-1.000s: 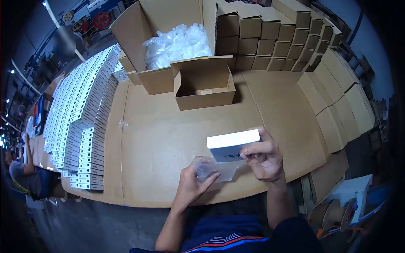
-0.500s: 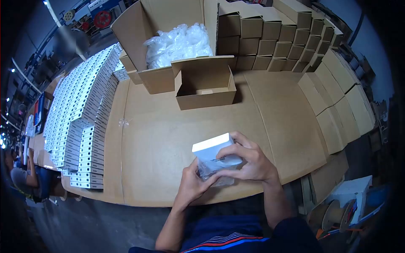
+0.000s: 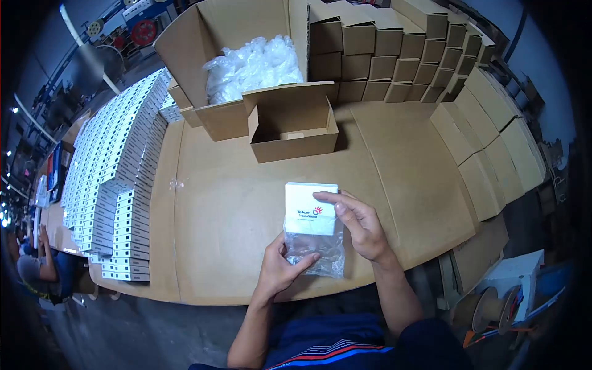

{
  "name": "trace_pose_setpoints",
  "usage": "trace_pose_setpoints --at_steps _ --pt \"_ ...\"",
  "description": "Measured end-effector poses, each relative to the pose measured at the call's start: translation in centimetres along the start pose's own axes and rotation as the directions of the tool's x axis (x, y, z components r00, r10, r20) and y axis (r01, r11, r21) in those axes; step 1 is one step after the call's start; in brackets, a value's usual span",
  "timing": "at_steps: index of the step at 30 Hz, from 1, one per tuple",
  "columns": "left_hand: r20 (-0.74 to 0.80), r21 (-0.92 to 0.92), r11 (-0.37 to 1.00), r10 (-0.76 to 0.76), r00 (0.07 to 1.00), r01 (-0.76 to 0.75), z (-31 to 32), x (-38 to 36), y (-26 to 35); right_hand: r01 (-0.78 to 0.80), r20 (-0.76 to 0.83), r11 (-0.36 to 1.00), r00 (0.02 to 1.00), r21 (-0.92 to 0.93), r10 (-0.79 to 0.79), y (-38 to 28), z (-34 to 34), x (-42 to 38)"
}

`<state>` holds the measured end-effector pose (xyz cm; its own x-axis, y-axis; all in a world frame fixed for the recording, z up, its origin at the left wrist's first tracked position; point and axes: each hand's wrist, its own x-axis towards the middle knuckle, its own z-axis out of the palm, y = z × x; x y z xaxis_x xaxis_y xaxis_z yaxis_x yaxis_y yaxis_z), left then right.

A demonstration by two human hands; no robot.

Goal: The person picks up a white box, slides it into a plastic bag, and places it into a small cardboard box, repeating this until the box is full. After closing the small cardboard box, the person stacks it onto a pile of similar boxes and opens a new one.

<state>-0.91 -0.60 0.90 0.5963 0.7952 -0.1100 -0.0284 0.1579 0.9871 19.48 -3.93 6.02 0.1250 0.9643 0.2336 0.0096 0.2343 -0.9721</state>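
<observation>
A white box with a printed "Telkom Indonesia" logo stands out of the mouth of a clear plastic bag, its lower part inside. My left hand is closed on the bag's lower left side, thumb across the front. On the right, my right hand has its index finger stretched over the upper face of the box and its thumb apart. Its other fingers are partly hidden. Box and bag are held above the table's near edge.
An open brown carton stands on the table. Behind it, a big carton holds clear plastic bags. White boxes are stacked left; brown cartons line the back and right. Another person sits far left.
The white box has turned so its logo face shows toward me. My right hand has loosened from its grip around the box, and its fingers have straightened. My left hand keeps the bag.
</observation>
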Motion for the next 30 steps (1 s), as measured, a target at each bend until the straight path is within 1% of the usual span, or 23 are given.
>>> trace_pose_setpoints --at_steps 2,3,5,8,10,11,13,14,15,16,17,18,20,21,24,25,28,30 --pt "-0.004 -0.014 1.000 -0.003 1.000 0.003 0.1 0.0 0.0 -0.012 -0.019 1.000 1.000 0.012 0.012 0.4 -0.2 -0.1" --pt "-0.014 -0.014 1.000 -0.012 1.000 0.012 0.1 0.0 0.1 -0.026 -0.030 0.999 0.999 0.047 0.028 0.3 -0.2 -0.2" --pt "-0.037 -0.013 0.999 -0.031 0.999 0.030 0.2 0.0 0.2 -0.042 -0.020 0.998 0.999 0.036 0.043 0.4 -0.2 -0.4" --pt "-0.048 -0.089 0.995 0.044 0.998 -0.048 0.4 -0.2 0.1 -0.085 0.007 0.996 0.996 0.033 0.085 1.3 -0.4 -0.5" --pt "-0.050 -0.337 0.941 -0.013 0.999 -0.005 -0.3 -0.2 -1.7 -0.110 0.003 0.993 0.994 0.044 0.110 1.7 -0.4 -0.6" --pt "-0.045 -0.454 0.891 -0.040 0.998 0.015 -0.6 -0.2 -2.4 -0.142 0.053 0.989 0.989 0.045 0.140 1.8 -0.6 -0.7" --pt "-0.108 -0.377 0.926 -0.015 0.994 -0.027 -0.2 -0.2 -2.6 -0.208 0.150 0.977 0.968 0.040 0.200 1.9 -1.1 -1.2" --pt "-0.138 -0.337 0.940 0.000 0.990 -0.047 0.0 -0.2 -2.6 -0.177 0.067 0.966 0.984 0.189 0.168 1.8 -0.6 -1.4" --pt "-0.158 -0.400 0.916 -0.033 0.987 -0.034 0.0 -0.2 -2.6 -0.129 -0.020 0.935 0.989 0.331 0.144 1.4 0.3 -1.5" --pt "-0.189 -0.397 0.916 -0.021 0.982 -0.057 0.0 -0.1 -2.9 -0.067 -0.108 0.885 0.985 0.461 0.131 1.2 0.8 -1.7" --pt "-0.221 -0.393 0.916 -0.008 0.975 -0.081 -0.1 0.0 -3.4 -0.076 -0.200 0.875 0.961 0.478 0.193 1.9 0.9 -2.1" --pt "-0.252 -0.389 0.915 0.004 0.968 -0.105 -0.1 0.1 -3.7 -0.134 -0.182 0.879 0.954 0.459 0.240 3.1 0.9 -2.7" --pt "-0.277 -0.293 0.948 0.040 0.960 -0.124 -0.1 0.3 -3.5 -0.250 -0.154 0.874 0.928 0.417 0.339 5.4 0.6 -4.3" --pt "-0.275 -0.260 0.956 0.059 0.960 -0.134 -0.3 0.4 -3.7 -0.215 -0.217 0.897 0.924 0.387 0.315 5.5 1.5 -4.4" --pt "-0.259 -0.175 0.970 0.119 0.958 -0.168 -0.6 0.5 -3.7 -0.147 -0.255 0.901 0.929 0.408 0.267 6.5 1.7 -4.5" --pt "-0.255 -0.151 0.972 0.140 0.957 -0.182 -0.7 0.4 -3.6 -0.150 -0.239 0.903 0.935 0.402 0.262 6.2 1.4 -4.3" --pt "-0.224 0.127 0.986 0.137 0.965 -0.111 -1.7 0.0 -3.3 -0.149 -0.220 0.940 0.950 0.306 0.222 6.0 0.9 -4.2" --pt "-0.228 0.176 0.972 0.197 0.954 -0.158 -1.6 0.1 -2.9 -0.077 -0.201 0.951 0.969 0.299 0.142 6.6 0.3 -4.2"
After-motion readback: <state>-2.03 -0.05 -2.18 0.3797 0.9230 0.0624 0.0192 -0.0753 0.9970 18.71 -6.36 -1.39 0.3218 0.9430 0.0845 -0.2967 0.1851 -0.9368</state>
